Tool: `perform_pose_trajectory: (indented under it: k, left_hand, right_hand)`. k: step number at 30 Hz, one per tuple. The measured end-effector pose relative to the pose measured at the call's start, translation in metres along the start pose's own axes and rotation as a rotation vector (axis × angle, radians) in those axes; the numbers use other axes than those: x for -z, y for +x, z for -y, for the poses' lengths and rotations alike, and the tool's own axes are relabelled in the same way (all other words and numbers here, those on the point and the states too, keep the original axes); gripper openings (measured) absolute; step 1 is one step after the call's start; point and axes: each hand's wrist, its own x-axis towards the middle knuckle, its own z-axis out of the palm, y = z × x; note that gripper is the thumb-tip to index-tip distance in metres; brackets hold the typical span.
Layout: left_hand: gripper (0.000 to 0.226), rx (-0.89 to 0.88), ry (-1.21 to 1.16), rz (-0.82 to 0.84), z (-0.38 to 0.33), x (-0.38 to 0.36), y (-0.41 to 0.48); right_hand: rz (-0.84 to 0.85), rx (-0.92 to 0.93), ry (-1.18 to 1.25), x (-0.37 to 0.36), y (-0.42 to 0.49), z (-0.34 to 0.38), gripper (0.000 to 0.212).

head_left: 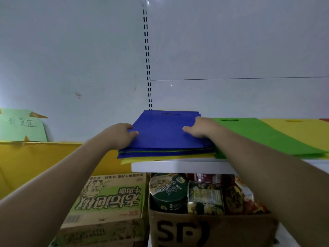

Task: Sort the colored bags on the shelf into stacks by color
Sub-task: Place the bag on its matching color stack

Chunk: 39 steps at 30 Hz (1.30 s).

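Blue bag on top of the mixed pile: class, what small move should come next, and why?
Probably lift the blue bag clear of the pile: left hand pinches its edge, right hand lies on it, yellow and green edges show beneath, and a green stack lies alongside.

We count two hands at centre frame: one left hand [122, 132] and one right hand [199, 128]. One white shelf [178, 166] carries three stacks of bags. These are one mixed stack [165, 151] topped by one blue bag [165, 129], one green stack [258, 136] and one yellow stack [299, 129]. One red sliver [324, 119] shows at the far right edge. Two cardboard boxes fill the bottom of the frame: one noodle carton [110, 198] and one brown box [204, 229]. The brown box holds two green noodle cups [168, 191] and red packs [243, 195] too crowded to count. We see one green sign [21, 125] at the left and one slotted rail [147, 59] with two columns of slots.
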Motion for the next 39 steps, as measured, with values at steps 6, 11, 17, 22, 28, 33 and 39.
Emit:
perform_pose_trajectory:
  k: [6, 11, 17, 22, 28, 33, 39]
  left_hand:
    - [0.05, -0.07, -0.091, 0.042, 0.009, -0.006, -0.003]
    - [0.049, -0.081, -0.125, 0.01, 0.006, -0.006, -0.009]
    - [0.051, -0.067, -0.152, 0.01, 0.006, -0.007, -0.016]
    - [0.047, -0.065, -0.178, 0.002, 0.007, -0.006, -0.018]
    - [0.052, -0.056, -0.378, -0.057, 0.006, -0.01, -0.02]
    - [0.061, -0.074, -0.702, -0.262, 0.004, -0.007, -0.023]
    - [0.049, -0.154, -0.899, -0.375, 0.002, 0.0, -0.037]
  right_hand:
    - [-0.076, -0.059, 0.023, 0.0, -0.008, -0.001, 0.064]
    - [-0.118, -0.121, 0.118, 0.006, -0.007, -0.009, 0.061]
    - [-0.165, -0.148, 0.261, 0.009, 0.002, -0.018, 0.024]
    - [-0.293, -0.046, 0.751, 0.012, -0.007, -0.02, 0.021]
    - [-0.314, -0.008, 1.324, 0.024, -0.033, -0.013, 0.015]
    - [-0.394, 0.073, 1.412, 0.03, -0.051, -0.013, 0.014]
    - [-0.498, 0.133, 1.377, 0.033, -0.063, -0.016, 0.012]
